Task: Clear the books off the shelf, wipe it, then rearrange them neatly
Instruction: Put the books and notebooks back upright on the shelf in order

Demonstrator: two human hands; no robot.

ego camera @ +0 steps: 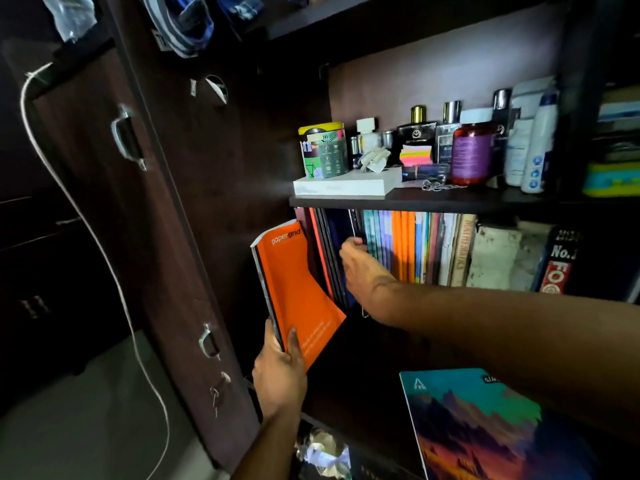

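While the left hand (278, 372) keeps its grip clamped on an orange notebook (298, 292) at 7 o'clock, the right hand (360, 268) reaches the upright books (408, 247) on the dark shelf (398, 200); its fingers are hidden, so that grip cannot be judged. Bottles (472, 154) stand at 1 o'clock; a cupboard door (138, 202) is at 9 o'clock.

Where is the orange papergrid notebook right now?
The orange papergrid notebook is off the shelf, gripped at its lower edge by the left hand, left of the book row.
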